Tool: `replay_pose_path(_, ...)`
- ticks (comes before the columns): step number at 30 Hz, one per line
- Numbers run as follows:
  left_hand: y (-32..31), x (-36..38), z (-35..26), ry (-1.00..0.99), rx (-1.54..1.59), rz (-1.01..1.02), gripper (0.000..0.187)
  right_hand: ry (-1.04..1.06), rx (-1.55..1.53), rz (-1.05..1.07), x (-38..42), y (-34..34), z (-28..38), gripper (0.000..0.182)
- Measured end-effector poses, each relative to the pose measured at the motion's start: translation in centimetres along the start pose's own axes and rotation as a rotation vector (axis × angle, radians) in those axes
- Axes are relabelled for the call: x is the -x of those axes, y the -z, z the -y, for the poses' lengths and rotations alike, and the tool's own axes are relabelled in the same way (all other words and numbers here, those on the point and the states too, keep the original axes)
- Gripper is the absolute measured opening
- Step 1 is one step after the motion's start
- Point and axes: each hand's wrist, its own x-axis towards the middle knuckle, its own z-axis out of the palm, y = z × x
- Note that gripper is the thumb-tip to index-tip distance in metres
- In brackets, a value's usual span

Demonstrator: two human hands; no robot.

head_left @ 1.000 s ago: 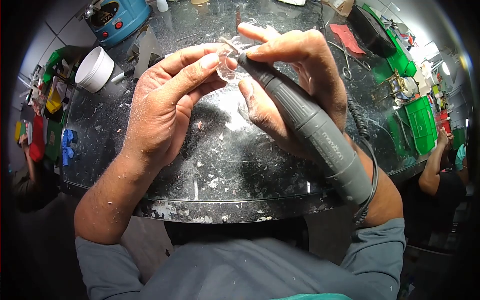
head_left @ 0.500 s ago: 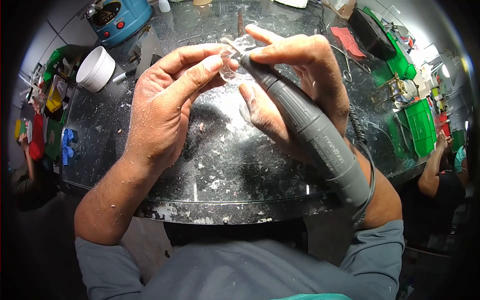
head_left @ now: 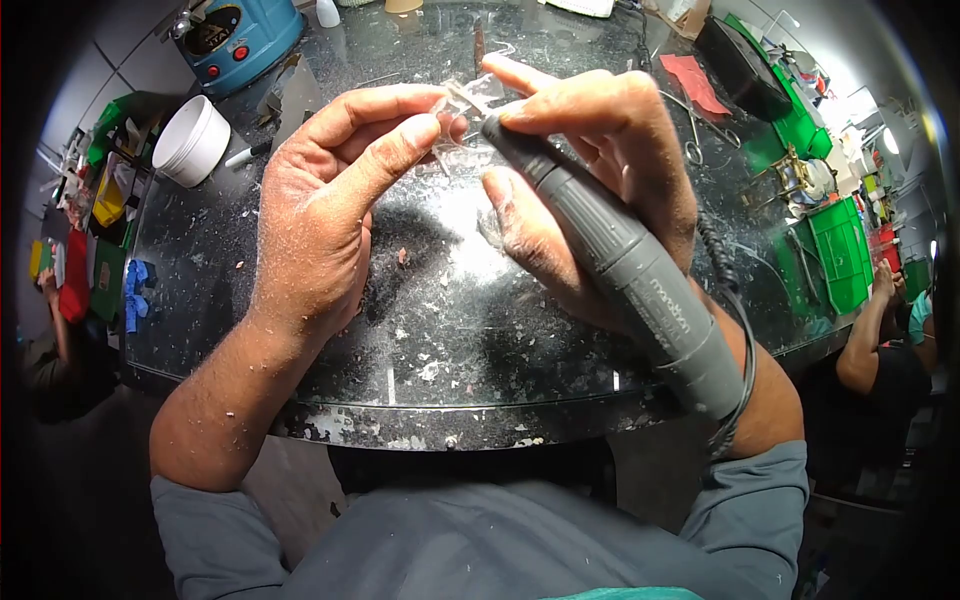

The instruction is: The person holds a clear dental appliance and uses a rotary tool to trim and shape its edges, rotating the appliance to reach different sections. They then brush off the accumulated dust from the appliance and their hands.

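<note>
My left hand [head_left: 315, 215] pinches a clear, curved plastic dental piece [head_left: 485, 88] between thumb and fingers, dusted with fine powder. My right hand [head_left: 640, 125] is wrapped round a dark grey rotary handpiece [head_left: 645, 270], its body slanting down toward my forearm. The slim tip of the tool points up and left, right at the plastic piece. A coiled cord [head_left: 715, 245] hangs beside the handpiece. Fingers of both hands hide parts of the clear piece.
White dust and chips lie on the black worktop [head_left: 450, 330]. A white tub [head_left: 192, 140], a marker [head_left: 248, 153] and a blue machine [head_left: 245, 40] stand at left. Scissors [head_left: 700, 135], a red sheet [head_left: 697, 84] and green bins [head_left: 838, 255] are at right. Another person's arm [head_left: 868, 335] shows far right.
The clear piece has turned and tilted slightly in my left fingers. My right hand and the handpiece have shifted only a little; both grips are kept.
</note>
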Motion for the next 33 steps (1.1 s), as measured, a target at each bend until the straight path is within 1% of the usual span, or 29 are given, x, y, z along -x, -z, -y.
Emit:
replay_pose_path(10, 0.2, -0.1, -0.2, -0.072, -0.088, -0.008, 0.02, -0.021, -0.06, -0.051, -0.1, 0.2, 0.2, 0.035)
replay_pose_path(12, 0.2, -0.1, -0.3, -0.117, -0.124, -0.01, 0.02, 0.041, -0.096, 0.055, -0.1, 1.0, -0.2, 0.033)
replay_pose_path(13, 0.2, -0.1, -0.3, -0.118, -0.124, -0.011, 0.02, 0.035, -0.096, -0.021, -0.3, 0.6, 0.1, 0.032)
replay_pose_path(14, 0.2, -0.1, -0.3, -0.134, -0.15, 0.005, 0.02, 0.035, -0.096, -0.021, -0.4, 0.3, 0.2, 0.032)
replay_pose_path(16, 0.3, -0.1, -0.3, -0.15, -0.176, 0.022, 0.02, 0.017, -0.067, -0.107, -0.4, -0.1, 0.2, 0.033)
replay_pose_path(17, 0.4, -0.1, -0.3, -0.154, -0.183, 0.02, 0.02, 0.052, -0.034, -0.058, -0.3, 0.2, -0.2, 0.034)
replay_pose_path(20, 0.4, -0.1, -0.3, -0.157, -0.174, 0.019, 0.02, 0.042, -0.055, 0.0, -0.2, 0.4, -0.2, 0.034)
replay_pose_path(21, 0.4, -0.1, -0.3, -0.156, -0.157, 0.018, 0.021, 0.063, -0.139, -0.191, -0.3, -0.6, -0.4, 0.035)
replay_pose_path(28, 0.5, -0.2, -0.1, -0.175, -0.135, 0.024, 0.021, 0.053, -0.17, -0.227, -0.3, -0.7, -0.6, 0.034)
replay_pose_path(30, 0.6, -0.2, -0.1, -0.19, -0.139, 0.021, 0.022, 0.062, -0.158, -0.136, -0.2, -0.2, -0.7, 0.035)
replay_pose_path(33, 0.6, -0.2, -0.2, -0.17, -0.127, 0.005, 0.022, 0.081, -0.193, -0.18, -0.2, -0.5, -0.8, 0.035)
